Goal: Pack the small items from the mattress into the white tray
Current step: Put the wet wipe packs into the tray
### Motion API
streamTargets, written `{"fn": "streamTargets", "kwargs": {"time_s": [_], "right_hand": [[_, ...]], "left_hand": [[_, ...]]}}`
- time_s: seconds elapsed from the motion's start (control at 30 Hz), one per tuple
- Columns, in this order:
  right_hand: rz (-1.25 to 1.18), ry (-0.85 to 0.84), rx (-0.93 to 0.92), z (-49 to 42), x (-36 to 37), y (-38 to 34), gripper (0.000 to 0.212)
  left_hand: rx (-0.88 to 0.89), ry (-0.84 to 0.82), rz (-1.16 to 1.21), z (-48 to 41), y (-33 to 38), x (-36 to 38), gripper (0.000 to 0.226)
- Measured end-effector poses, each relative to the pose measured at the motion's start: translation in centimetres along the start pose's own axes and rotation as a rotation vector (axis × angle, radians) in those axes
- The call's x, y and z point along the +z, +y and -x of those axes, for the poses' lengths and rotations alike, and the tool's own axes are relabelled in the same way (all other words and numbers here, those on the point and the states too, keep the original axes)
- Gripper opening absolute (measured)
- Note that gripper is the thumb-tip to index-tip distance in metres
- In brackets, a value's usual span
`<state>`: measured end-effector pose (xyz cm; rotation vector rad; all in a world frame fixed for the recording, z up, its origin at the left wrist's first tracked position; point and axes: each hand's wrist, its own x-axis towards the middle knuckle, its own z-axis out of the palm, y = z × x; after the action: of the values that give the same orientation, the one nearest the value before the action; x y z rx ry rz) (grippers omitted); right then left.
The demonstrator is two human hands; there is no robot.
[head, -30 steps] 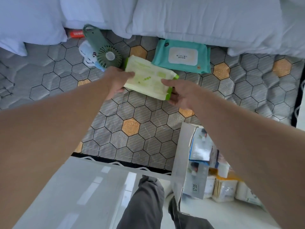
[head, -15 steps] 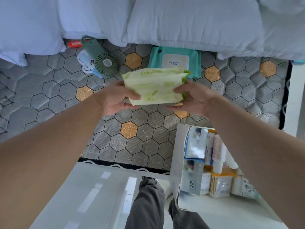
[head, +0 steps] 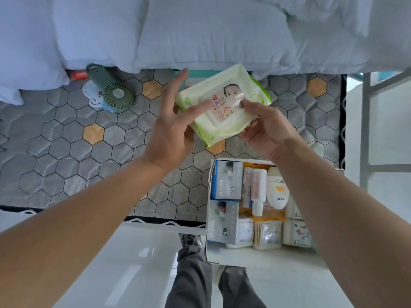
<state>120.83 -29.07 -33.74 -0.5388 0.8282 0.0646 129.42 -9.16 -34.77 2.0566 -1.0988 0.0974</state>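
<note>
I hold a pale green pack of baby wipes (head: 224,103) in the air above the mattress (head: 66,138), its printed front facing up. My right hand (head: 264,130) grips its right edge, thumb on the label. My left hand (head: 171,130) is at its left edge, fingers spread, one finger lying across the front. The white tray (head: 210,210) stands at the mattress edge below my right forearm, holding several boxes, bottles and packets. On the mattress lie a green handheld fan (head: 111,92), a white item (head: 91,96) under it and a red tube (head: 79,74). A teal wipes pack (head: 198,73) is mostly hidden behind the green one.
White pillows (head: 211,34) line the far side of the mattress. A white metal frame (head: 367,121) stands to the right. A glossy white floor (head: 133,263) and my legs in grey trousers (head: 193,274) are below.
The green wipes pack has been lifted off the mattress and turned over, so its printed front now faces up. Both hands have moved right and toward me with it.
</note>
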Motion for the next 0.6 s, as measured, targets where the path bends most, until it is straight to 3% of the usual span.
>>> {"fn": "streamTargets", "kwargs": {"time_s": [0.07, 0.1, 0.13, 0.2, 0.3, 0.5, 0.6], "right_hand": [[-0.032, 0.006, -0.015, 0.6, -1.0, -0.5, 0.016], [-0.046, 0.016, -0.020, 1.0, -1.4, -0.7, 0.017], [-0.048, 0.030, -0.028, 1.4, -1.8, -0.8, 0.018], [-0.058, 0.037, -0.053, 2.5, -2.7, -1.2, 0.020], [-0.106, 0.018, -0.076, 4.6, -4.6, -2.0, 0.026], [0.168, 0.012, -0.042, 10.2, -10.4, -3.7, 0.052], [0.418, 0.075, -0.023, 12.8, -13.2, -4.0, 0.050]], "left_hand": [[-0.334, 0.045, 0.133, -0.3, 1.4, 0.8, 0.063], [-0.623, 0.091, 0.324, -0.8, 2.5, 1.1, 0.061], [-0.904, 0.128, 0.558, -1.5, 4.0, 1.1, 0.049], [-1.224, 0.091, 0.929, -2.4, 5.7, 1.4, 0.023], [-1.206, -0.055, 1.104, -2.7, 8.3, 2.0, 0.044], [-1.146, -0.169, 1.013, -1.1, 11.9, 4.1, 0.025], [-1.160, -0.294, 0.923, 0.4, 13.0, 4.8, 0.027]]}}
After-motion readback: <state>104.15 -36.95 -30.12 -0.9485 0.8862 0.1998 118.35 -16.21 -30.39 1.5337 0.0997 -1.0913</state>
